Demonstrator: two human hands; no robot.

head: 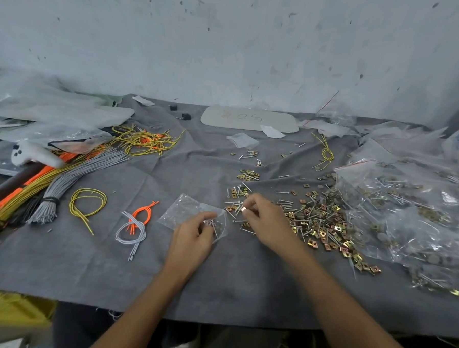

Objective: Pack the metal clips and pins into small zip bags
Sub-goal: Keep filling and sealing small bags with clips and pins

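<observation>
A small clear zip bag [186,209] lies on the grey cloth [164,277] at the middle. My left hand [193,238] grips its open right end, where a few silver pins show inside. Just to the right, my right hand [265,221] pinches pins and a clip at its fingertips over a small group of parts. A big heap of brass clips and silver pins [324,226] spreads to the right of that hand. Smaller groups of clips and pins [247,174] lie farther back.
Large clear bags of clips and pins [407,217] fill the right side. Bundles of grey, yellow and orange wires [52,186] lie at the left, with loose wire loops [87,203] and a white controller [30,152]. A white board [250,119] lies by the wall.
</observation>
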